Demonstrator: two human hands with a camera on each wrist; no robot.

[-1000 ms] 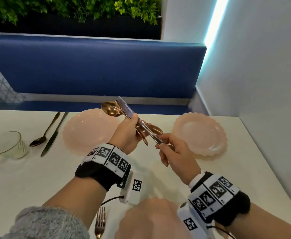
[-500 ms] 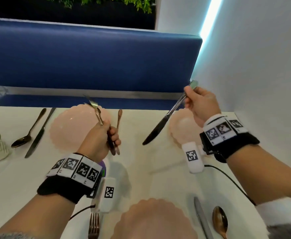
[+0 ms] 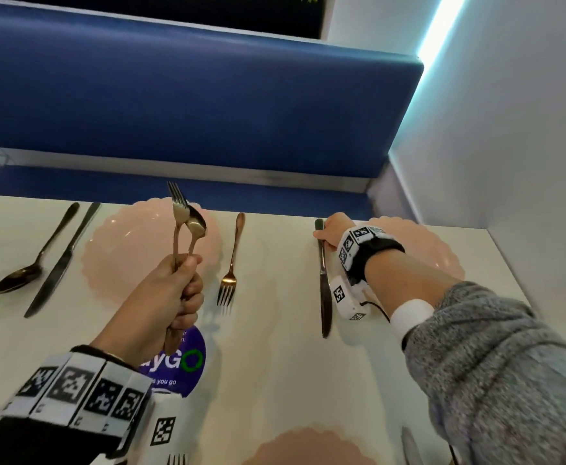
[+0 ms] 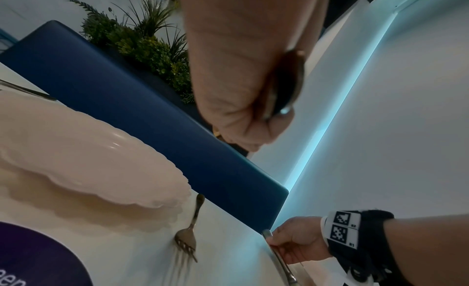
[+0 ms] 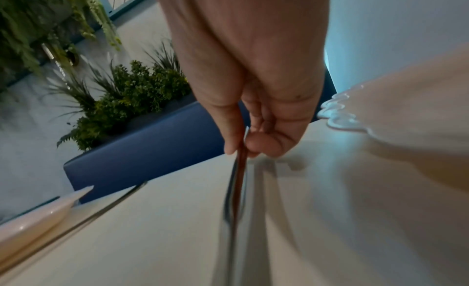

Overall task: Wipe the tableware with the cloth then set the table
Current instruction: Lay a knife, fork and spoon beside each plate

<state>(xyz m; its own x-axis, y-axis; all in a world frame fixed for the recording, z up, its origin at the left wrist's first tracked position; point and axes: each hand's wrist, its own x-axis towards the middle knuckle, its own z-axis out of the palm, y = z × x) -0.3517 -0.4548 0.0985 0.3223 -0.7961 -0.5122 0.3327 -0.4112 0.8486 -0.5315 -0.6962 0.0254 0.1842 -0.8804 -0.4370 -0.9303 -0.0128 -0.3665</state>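
White table point(image 3: 274, 380); right hand point(image 3: 333, 231) pinching knife point(image 3: 324, 283).

Polished metal on a matt pale desk point(image 3: 274, 364)
Glossy pink scallop-edged plate point(image 3: 120, 250), shiny copper-toned metal fork point(image 3: 229, 263), dark gleaming metal knife point(image 3: 324, 286), smooth blue padded bench back point(image 3: 187, 105)

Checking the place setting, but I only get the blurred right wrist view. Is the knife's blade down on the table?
Observer: The dark metal table knife appears to lie flat on the white table; the right hand pinches its handle end.
Operator: And the left hand?
Observer: The left hand grips a metal fork and a metal spoon upright.
Operator: Anything beside the knife?
Observer: A copper-coloured fork lies apart, next to a pink scalloped plate.
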